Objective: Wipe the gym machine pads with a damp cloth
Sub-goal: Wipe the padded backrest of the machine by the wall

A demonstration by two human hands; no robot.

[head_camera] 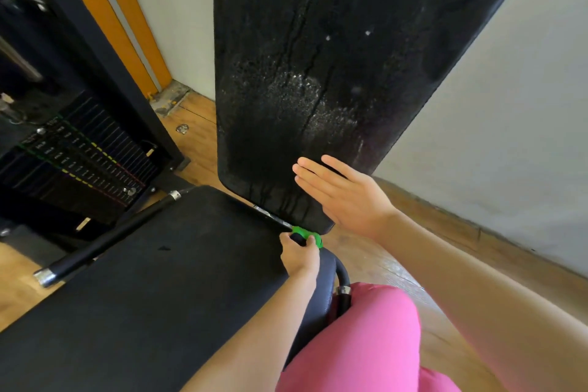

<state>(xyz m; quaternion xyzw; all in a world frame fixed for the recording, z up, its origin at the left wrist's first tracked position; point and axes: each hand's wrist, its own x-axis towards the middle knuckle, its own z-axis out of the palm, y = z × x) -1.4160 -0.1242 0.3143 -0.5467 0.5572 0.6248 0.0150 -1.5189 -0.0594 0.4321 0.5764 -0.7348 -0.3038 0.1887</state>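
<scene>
Left hand [299, 256] first: the fingers are curled tight round a small green thing [310, 236] with a dark part showing in the middle of it. Whether that is a bunched cloth or something else, I can't tell. It sits right at the corner where the seat pad [159, 280] meets the foot of the back pad [318, 57].

Just above it is the right hand [346, 197], flat, fingers straight and together, holding nothing. It lies across the back pad's lower right corner; touching or just off the surface, I can't say.

The back pad rises upright, black and cracked down the middle, with a wet sheen in patches and dark drips running to its bottom edge. The seat pad spreads out below, matte black.

A pink-clad leg [359, 344] stands beside the seat. To the left are a black handle bar [105, 239] with a chrome end and a weight stack [79, 162] beyond it. The floor [397, 264] is wooden, and a pale wall [509, 89] stands behind.
</scene>
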